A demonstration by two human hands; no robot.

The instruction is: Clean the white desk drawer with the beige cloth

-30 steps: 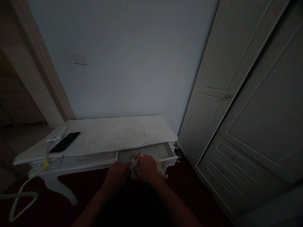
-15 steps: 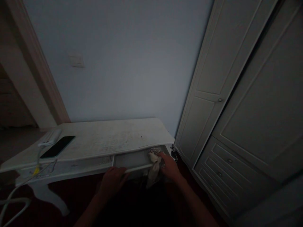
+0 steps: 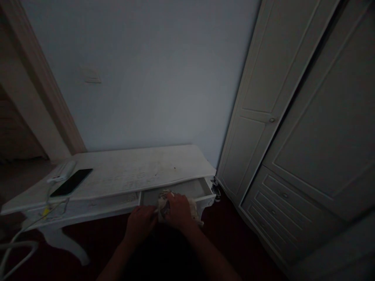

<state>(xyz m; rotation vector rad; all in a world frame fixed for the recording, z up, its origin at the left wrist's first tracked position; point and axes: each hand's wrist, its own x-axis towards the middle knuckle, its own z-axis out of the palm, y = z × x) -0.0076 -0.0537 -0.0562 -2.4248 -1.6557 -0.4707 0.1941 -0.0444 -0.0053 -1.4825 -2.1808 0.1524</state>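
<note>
A drawer point(image 3: 205, 187) is pulled out at the right end of the white table point(image 3: 140, 160). My left hand point(image 3: 141, 222) is closed on the drawer's front edge, near its left corner. Beside it, my right hand point(image 3: 177, 210) grips a crumpled, patterned cloth point(image 3: 193, 208) and presses it on the drawer's front edge. Part of the cloth hangs over the front, right of my fingers. The drawer's inside shows pale grey behind my hands.
A dark phone point(image 3: 72, 182) and a white power strip point(image 3: 61, 171) with cables lie at the table's left end. A tall wardrobe point(image 3: 258, 148) stands to the right. Dark objects point(image 3: 216, 190) sit on the red floor beside the table's right end.
My right hand has moved left along the drawer with the cloth, from near its right corner to beside my left hand. My left hand stays at the drawer's edge.
</note>
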